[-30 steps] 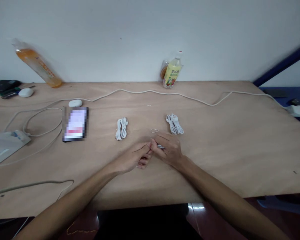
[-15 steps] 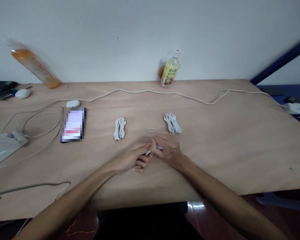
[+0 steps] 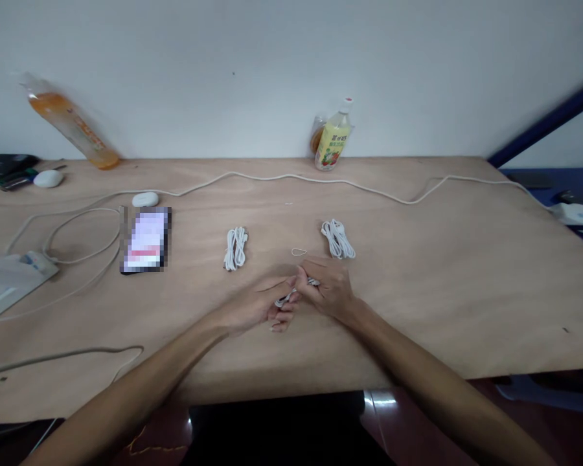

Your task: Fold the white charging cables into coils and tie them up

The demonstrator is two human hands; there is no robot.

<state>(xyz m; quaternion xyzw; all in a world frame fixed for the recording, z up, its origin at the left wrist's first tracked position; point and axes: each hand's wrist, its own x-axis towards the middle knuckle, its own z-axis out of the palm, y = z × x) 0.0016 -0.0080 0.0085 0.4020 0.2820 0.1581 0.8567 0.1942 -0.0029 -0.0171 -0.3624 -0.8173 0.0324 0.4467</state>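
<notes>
At table (image 3: 442, 291) middle, left hand (image 3: 257, 307), right hand (image 3: 328, 291) pinch white cable (image 3: 286, 299); seems not wound yet; left bundle (image 3: 236, 248), right bundle (image 3: 338, 239) done

Bench (image 3: 466, 291): phone (image 3: 146, 239) laid at left; left coil (image 3: 236, 248) to its right; right coil (image 3: 338, 238) further right; loop (image 3: 298, 252) between coils. Bottle (image 3: 333, 137) stood behind, at the wall. Held cable (image 3: 285, 299) found in front, between left hand (image 3: 257, 309) and right hand (image 3: 329, 290).

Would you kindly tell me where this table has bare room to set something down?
Widest bare wood: right of the right cable bundle, nearer than the long white cable. A narrower gap lies between the phone and the left cable bundle. Crowded: around the left hand and right hand, and by the power strip.
</notes>
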